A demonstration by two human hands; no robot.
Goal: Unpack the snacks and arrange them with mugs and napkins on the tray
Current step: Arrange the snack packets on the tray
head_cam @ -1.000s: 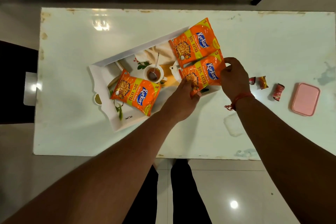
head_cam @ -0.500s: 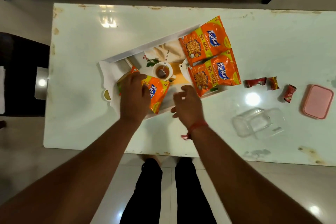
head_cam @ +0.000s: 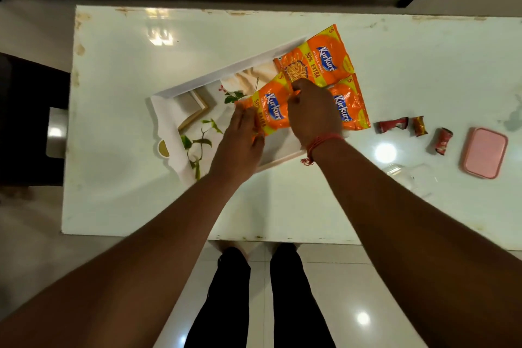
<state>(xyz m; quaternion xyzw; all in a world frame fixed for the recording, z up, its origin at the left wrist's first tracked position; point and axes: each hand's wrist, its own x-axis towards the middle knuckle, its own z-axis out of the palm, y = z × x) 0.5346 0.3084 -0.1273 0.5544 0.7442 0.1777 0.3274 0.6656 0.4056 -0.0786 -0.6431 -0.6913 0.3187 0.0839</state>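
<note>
Lying over the middle of the tray [head_cam: 166, 110], an orange snack packet [head_cam: 271, 106] is being held at both ends: its near end is being pinched by the left hand [head_cam: 240, 138] and its far edge by the curled fingers [head_cam: 299, 90] of the right hand [head_cam: 313, 113]. Two more packets [head_cam: 319, 59] are being overlapped at the tray's right end, while three small wrappers [head_cam: 392, 125] and a pink lid [head_cam: 485, 152] are being left on the surface [head_cam: 127, 65].

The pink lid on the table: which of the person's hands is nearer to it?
Right. The right hand is over the tray, nearer the pink lid; the left hand is farther away.
</note>
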